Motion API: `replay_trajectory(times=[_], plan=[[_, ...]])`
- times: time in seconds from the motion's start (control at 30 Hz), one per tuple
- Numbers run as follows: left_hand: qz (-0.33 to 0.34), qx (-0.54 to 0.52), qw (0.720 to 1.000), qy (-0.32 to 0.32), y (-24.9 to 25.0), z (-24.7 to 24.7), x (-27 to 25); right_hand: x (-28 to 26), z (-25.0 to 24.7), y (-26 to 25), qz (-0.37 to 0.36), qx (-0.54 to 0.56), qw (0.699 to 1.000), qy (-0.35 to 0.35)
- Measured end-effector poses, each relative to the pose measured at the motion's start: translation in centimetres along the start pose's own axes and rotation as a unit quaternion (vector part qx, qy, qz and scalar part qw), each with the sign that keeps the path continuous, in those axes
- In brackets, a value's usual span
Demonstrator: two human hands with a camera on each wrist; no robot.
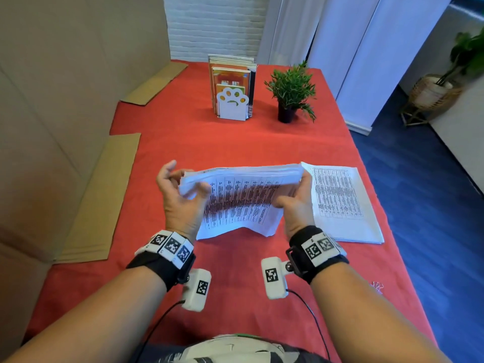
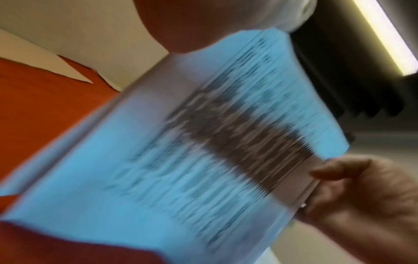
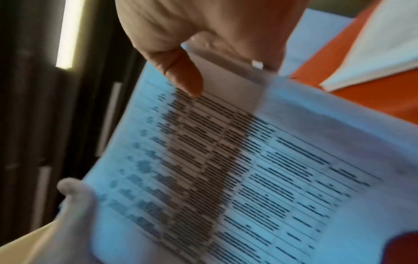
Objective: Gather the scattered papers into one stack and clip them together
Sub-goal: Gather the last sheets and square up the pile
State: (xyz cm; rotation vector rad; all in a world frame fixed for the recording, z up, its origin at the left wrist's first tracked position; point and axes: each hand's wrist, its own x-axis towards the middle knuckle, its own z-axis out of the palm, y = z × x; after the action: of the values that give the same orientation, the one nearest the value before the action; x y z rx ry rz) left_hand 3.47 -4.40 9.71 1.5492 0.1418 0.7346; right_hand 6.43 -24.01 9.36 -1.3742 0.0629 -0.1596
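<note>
Both hands hold a stack of printed papers (image 1: 243, 197) upright and bowed above the red tablecloth (image 1: 235, 271); its lower edge hangs near the cloth. My left hand (image 1: 183, 184) grips the stack's left end, thumb in front. At the right end my right hand (image 1: 296, 195) grips it, its thumb (image 3: 181, 75) pressed on the printed face. The sheets (image 2: 203, 160) are blurred in the left wrist view, where the right hand (image 2: 361, 187) shows at the far end. In the right wrist view the stack (image 3: 260, 169) fills the frame. A second pile of papers (image 1: 345, 205) lies flat on the cloth just right of my right hand.
A book holder with a paw-shaped white front (image 1: 231, 100) and a small potted plant (image 1: 288, 95) stand at the back of the table. Flat cardboard sheets (image 1: 104, 195) lie along the left wall. The table's right edge drops to blue floor (image 1: 419, 192).
</note>
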Motion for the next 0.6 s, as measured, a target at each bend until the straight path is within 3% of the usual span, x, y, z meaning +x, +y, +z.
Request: replay_trajectory(times=[0.1,0.23,0.4,0.6], plan=[[-0.089,0.026,0.994,-0.051,-2.0,-0.3,-0.4,0.3,0.0,0.5,0.044,-0.012,0.999,-0.009],[-0.162,0.047,0.985,-0.028,-3.4,-0.2,-0.2,0.6,0.1,1.2,0.094,-0.031,0.995,-0.013],[-0.123,-0.039,0.992,-0.01,-1.2,1.4,0.0,0.7,0.0,1.7,0.122,-0.032,0.992,-0.019],[-0.059,-0.026,0.994,0.088,1.8,2.3,2.3,0.5,-0.3,1.7,0.113,-0.03,0.993,-0.028]])
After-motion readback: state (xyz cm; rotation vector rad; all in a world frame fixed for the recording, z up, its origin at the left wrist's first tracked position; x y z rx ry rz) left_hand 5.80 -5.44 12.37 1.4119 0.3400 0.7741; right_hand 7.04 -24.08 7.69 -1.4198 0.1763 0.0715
